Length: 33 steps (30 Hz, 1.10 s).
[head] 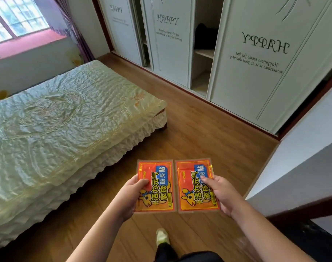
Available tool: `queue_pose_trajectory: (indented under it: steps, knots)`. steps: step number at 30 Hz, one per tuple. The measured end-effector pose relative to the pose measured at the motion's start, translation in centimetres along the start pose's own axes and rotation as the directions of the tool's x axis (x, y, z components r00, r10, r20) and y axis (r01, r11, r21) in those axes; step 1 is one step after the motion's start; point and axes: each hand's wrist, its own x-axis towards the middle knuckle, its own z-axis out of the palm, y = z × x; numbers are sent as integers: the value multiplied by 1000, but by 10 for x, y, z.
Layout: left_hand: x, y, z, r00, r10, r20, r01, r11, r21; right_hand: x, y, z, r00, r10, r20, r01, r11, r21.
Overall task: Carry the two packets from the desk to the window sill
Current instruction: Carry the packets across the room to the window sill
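Note:
Two flat orange-red packets with cartoon print are held side by side over the wooden floor. My left hand (130, 195) grips the left packet (158, 178) by its left edge, thumb on top. My right hand (223, 195) grips the right packet (191, 182) by its right edge. The two packets nearly touch along their inner edges. The window sill (27, 43), a reddish ledge under a barred window, lies far off at the upper left, beyond the bed. The desk is not in view.
A bed (63, 118) with a pale quilted cover fills the left side. White sliding wardrobe doors (256, 72) line the right wall. Bare wooden floor (199, 133) runs between them towards the window. A purple curtain (76, 29) hangs by the window. My shoe (162, 237) is below.

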Motion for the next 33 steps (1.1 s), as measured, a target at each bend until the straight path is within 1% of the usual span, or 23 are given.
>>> queue_pose_trajectory:
  steps: [4, 10, 16, 19, 22, 24, 29, 33]
  knots:
    - [51, 29, -8, 1000, 25, 3, -25, 1000, 19, 44, -31, 11, 1000, -4, -26, 3, 1000, -29]
    - [130, 90, -24, 999, 32, 31, -31, 999, -30, 114, -84, 32, 996, -34, -86, 30, 998, -47]
    - [192, 152, -25, 996, 52, 67, -54, 998, 25, 163, -131, 39, 992, -59, -113, 56, 998, -36]
    - [220, 177, -13, 994, 54, 100, -58, 998, 39, 187, -150, 33, 991, -64, -114, 64, 998, -10]
    - [250, 197, 4, 992, 33, 121, -39, 998, 50, 215, -169, 23, 991, -73, -115, 79, 996, 52]
    - [271, 209, 18, 992, 16, 124, -22, 998, 52, 235, -184, 13, 991, -73, -113, 80, 995, 56]
    - [331, 244, 58, 997, 31, 71, -36, 997, 61, 291, -235, -23, 993, -78, -92, 82, 996, 44]
    - [370, 278, 94, 1000, -2, 20, 2, 1000, 20, 327, -284, -57, 994, -69, -89, 73, 997, 40]
